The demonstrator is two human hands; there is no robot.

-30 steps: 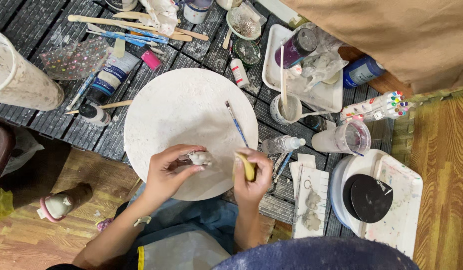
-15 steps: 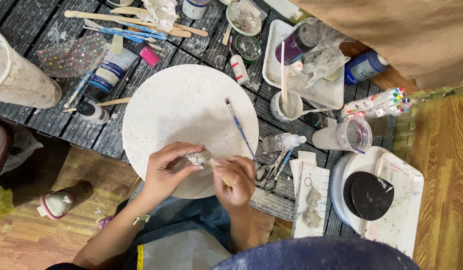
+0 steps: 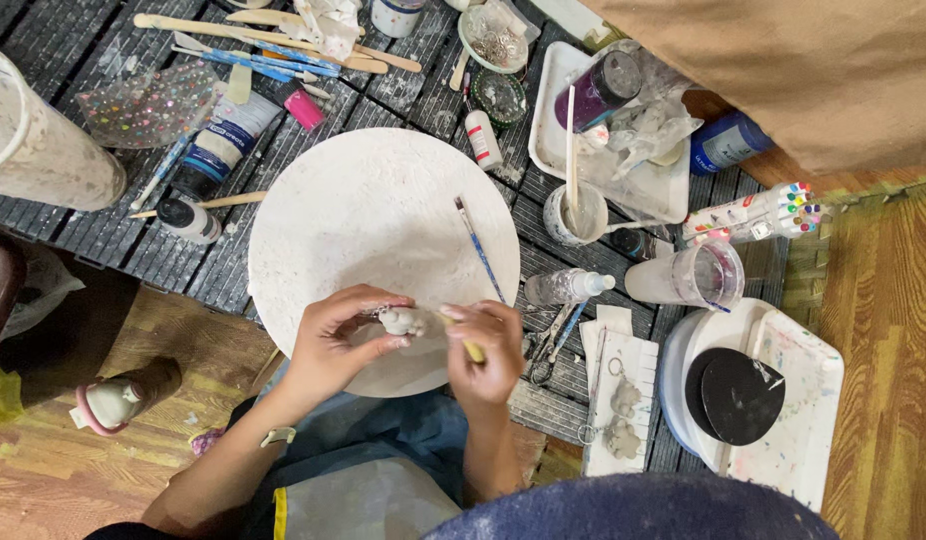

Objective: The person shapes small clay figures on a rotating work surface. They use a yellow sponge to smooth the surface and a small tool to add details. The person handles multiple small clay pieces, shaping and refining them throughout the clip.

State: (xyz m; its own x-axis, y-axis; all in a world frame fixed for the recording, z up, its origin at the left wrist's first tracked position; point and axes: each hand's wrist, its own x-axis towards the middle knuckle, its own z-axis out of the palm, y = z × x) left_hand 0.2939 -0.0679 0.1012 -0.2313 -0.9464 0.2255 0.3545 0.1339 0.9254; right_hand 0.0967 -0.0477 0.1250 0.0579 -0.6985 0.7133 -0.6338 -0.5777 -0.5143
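Observation:
My left hand pinches a small grey-white clay figure over the near edge of a round white board. My right hand is closed on a yellow-handled tool, its tip against the figure. A blue-handled brush lies on the board's right side, just beyond my right hand.
Brushes and wooden sticks, a paint tube, a white tray with jars, a cup with a stick, a spray bottle, markers, a clear cup, small clay pieces and a black disc on a palette.
My right hand moved left from the board's edge to meet the figure, and the tool now touches it. My left hand stayed put.

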